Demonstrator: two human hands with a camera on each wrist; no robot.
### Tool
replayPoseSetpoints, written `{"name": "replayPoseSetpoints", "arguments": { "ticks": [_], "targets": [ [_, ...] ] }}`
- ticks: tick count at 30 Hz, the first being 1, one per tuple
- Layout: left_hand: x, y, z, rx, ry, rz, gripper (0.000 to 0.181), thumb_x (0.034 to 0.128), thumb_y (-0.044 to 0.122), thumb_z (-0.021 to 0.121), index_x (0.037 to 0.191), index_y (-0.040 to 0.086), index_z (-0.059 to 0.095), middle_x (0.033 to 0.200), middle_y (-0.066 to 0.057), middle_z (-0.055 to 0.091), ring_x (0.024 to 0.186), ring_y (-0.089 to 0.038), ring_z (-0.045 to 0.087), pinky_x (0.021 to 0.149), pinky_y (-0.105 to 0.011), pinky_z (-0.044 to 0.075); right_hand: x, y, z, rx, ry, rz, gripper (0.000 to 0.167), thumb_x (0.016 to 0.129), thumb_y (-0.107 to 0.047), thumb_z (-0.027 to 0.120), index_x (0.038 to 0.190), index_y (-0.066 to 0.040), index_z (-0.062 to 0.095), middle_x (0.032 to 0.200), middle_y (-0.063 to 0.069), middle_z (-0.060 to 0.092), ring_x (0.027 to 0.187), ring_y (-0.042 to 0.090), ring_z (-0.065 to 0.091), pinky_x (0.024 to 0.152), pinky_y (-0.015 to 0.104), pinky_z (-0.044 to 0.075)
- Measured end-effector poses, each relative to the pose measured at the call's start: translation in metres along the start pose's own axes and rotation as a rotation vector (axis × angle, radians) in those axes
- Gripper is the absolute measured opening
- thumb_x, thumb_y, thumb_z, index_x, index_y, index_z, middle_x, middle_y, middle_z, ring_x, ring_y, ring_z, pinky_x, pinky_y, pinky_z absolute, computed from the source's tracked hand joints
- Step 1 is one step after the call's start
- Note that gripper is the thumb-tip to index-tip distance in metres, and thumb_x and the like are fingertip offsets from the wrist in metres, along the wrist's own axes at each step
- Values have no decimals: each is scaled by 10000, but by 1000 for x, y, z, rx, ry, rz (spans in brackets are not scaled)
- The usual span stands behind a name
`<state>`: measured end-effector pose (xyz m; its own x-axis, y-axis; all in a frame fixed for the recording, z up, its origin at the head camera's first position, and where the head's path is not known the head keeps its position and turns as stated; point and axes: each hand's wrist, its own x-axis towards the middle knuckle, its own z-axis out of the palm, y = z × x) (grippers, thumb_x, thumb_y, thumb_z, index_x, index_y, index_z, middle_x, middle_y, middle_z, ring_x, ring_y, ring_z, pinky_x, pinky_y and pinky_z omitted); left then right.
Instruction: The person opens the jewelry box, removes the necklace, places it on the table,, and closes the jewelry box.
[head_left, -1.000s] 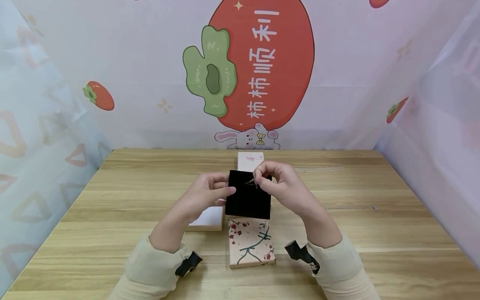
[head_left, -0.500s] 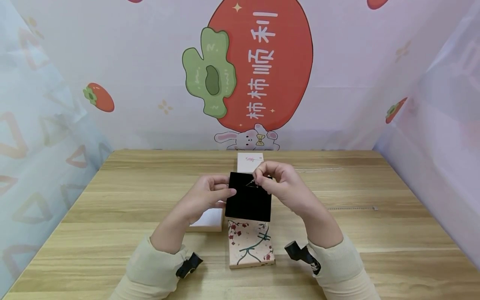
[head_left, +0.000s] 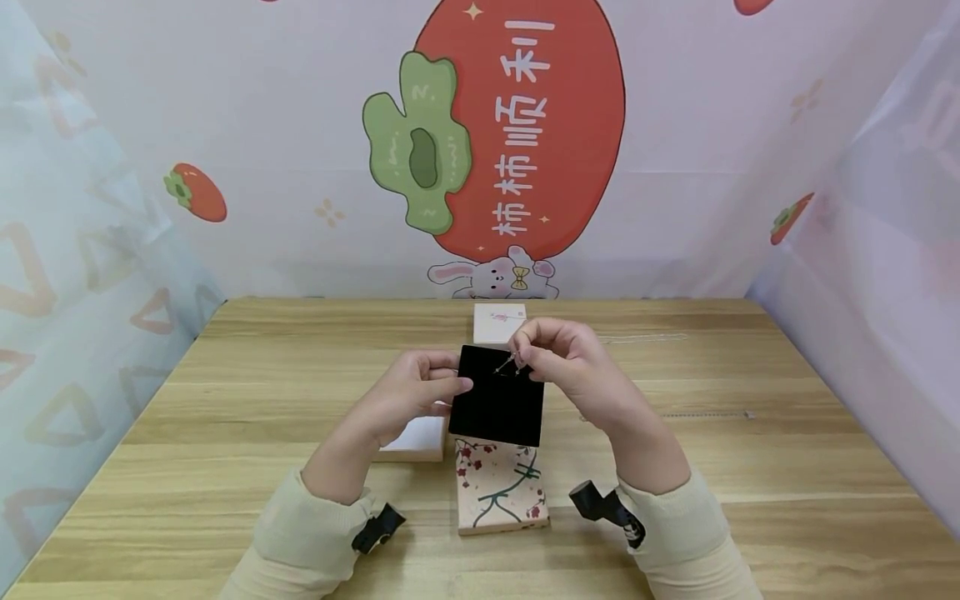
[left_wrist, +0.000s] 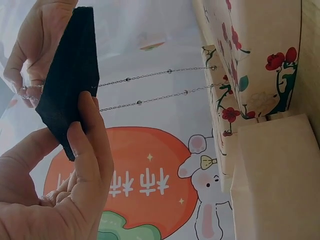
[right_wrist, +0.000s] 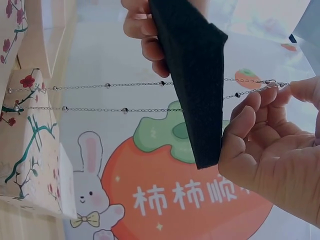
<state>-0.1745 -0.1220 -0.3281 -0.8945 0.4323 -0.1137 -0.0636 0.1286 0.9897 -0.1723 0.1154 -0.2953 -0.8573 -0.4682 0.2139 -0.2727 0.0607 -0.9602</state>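
Note:
My left hand [head_left: 408, 392] holds a square black jewelry-box pad [head_left: 495, 412] by its left edge, tilted up above the table. Between thumb and forefinger, my right hand [head_left: 573, 367] pinches a thin silver chain [head_left: 504, 364] near its clasp, just over the pad's upper right part. Two strands of the chain [right_wrist: 125, 110] run through or past the pad and hang from its back, dotted with small beads, as the right wrist view shows. In the left wrist view the pad [left_wrist: 75, 65] appears edge-on, with the fingers on its underside.
Below the pad lies a flower-printed box [head_left: 498, 492]. To its left is a box part with a white inside [head_left: 416, 437], and behind stands a small pale box [head_left: 491, 321]. At right lie a thin chain [head_left: 648, 337] and a bracelet [head_left: 708, 415].
My right hand has risen slightly and drawn the chain's end further up from the pad's face. The pad has dipped a little; my left hand keeps its hold.

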Motion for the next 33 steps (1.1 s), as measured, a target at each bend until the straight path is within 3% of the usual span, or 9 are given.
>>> {"name": "replayPoseSetpoints", "arguments": {
  "ticks": [15, 24, 33],
  "targets": [
    [-1, -4, 0, 1, -9, -17, 357, 944, 107, 629, 1245, -84, 604, 1009, -65, 768, 829, -106, 710, 898, -420, 578, -2, -7, -1, 84, 10, -15, 161, 988, -88, 497, 842, -112, 563, 892, -7, 539, 899, 152, 512, 735, 250, 494],
    [-1, 0, -3, -11, -13, -15, 378, 950, 108, 622, 1274, -86, 592, 1035, -69, 765, 851, -122, 714, 928, -452, 568, -4, -10, -6, 201, 42, -24, 223, 990, -82, 462, 803, -171, 545, 920, -32, 537, 926, 144, 512, 774, 298, 484],
    [-4, 3, -8, -31, -11, -6, 367, 950, 103, 618, 1275, -66, 597, 980, 23, 767, 887, -117, 706, 926, -430, 567, -5, -10, -9, 328, 35, -75, 246, 990, -69, 438, 828, -164, 597, 897, -54, 547, 904, 110, 516, 788, 303, 491]
  ]
}}
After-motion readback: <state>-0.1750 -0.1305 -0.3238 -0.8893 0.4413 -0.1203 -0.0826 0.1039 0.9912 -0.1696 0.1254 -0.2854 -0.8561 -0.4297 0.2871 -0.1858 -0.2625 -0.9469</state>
